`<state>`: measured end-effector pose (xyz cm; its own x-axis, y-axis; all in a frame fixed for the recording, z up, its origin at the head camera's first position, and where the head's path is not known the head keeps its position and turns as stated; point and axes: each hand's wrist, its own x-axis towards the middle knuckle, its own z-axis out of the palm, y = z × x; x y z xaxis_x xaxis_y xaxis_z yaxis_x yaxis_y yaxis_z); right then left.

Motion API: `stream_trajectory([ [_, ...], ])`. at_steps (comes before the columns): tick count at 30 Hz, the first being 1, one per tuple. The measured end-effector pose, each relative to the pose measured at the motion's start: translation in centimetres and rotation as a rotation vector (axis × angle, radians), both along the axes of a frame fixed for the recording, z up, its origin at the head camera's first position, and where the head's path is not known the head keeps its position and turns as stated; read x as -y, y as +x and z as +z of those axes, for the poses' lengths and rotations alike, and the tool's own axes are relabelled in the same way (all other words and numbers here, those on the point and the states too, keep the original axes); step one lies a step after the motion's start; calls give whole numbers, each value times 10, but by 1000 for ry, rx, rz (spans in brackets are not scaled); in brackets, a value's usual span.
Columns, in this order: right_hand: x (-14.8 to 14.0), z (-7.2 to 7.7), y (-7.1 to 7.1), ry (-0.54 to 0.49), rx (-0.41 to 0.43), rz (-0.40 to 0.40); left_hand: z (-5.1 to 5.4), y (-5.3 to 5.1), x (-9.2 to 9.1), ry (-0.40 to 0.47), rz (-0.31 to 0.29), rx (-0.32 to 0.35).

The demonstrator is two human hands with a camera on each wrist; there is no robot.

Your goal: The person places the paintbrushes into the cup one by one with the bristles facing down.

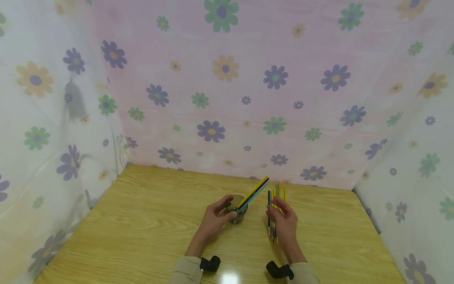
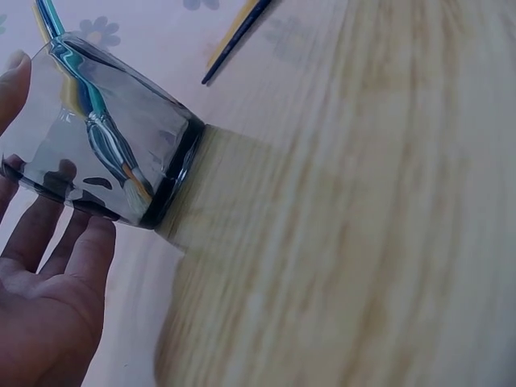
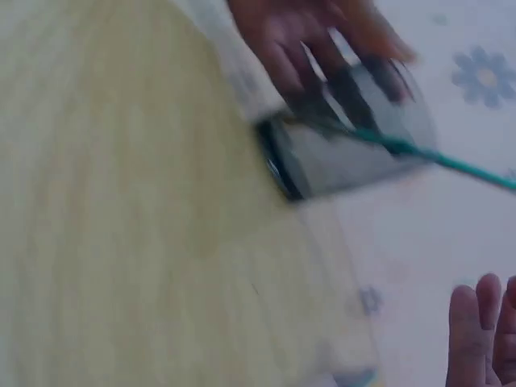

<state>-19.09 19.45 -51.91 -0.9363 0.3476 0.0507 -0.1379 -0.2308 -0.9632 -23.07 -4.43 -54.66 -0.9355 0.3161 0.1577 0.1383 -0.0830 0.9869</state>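
Observation:
A dark transparent glass [image 1: 235, 218] [image 2: 149, 133] [image 3: 322, 171] stands on the table, with several thin pencils or sticks [image 1: 253, 194] [image 3: 468, 168] in yellow, dark and teal leaning out of it to the right. Around its side curl the thumb and fingers of the left hand [image 1: 211, 221] [image 2: 56, 302] [image 3: 310, 36]. Over a loose bunch of similar pencils [image 1: 269, 225] hangs the right hand [image 1: 286, 225] [image 3: 482, 339], fingers loosely bent; in the right wrist view its visible fingers are straight and hold nothing. Whether it touches the pencils cannot be told.
The wooden table [image 1: 142, 221] meets a flowered cloth [image 1: 184, 79] at the back and on both sides. In the left wrist view, the tips of a yellow and a dark pencil [image 2: 236, 40] show beyond the glass. Each wrist carries a black camera mount [image 1: 210, 264].

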Motion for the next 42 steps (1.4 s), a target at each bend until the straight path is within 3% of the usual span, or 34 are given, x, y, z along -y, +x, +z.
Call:
stream_trajectory([
  [5, -42, 8, -1, 34, 113, 39, 2, 0, -2, 12, 5, 10],
  [10, -76, 4, -2, 87, 223, 92, 2, 0, -1, 15, 8, 15],
  [12, -84, 1, -1, 109, 258, 75, 2, 1, -1, 11, 7, 16],
  [19, -100, -8, -8, 151, 346, -98, 2, 1, -1, 7, -1, 20],
  [24, -105, -7, -16, 161, 400, -10, 3, 1, -1, 13, 9, 39],
  [29, -105, -3, -27, 324, 441, 67, 3, 2, 0, 13, 8, 36],
  [35, -99, -1, -39, 584, 454, 64, 1, 2, 0, 20, 3, 38],
  [42, -95, -2, -44, 702, 482, 45, -2, 2, 0, 7, -5, 9],
])
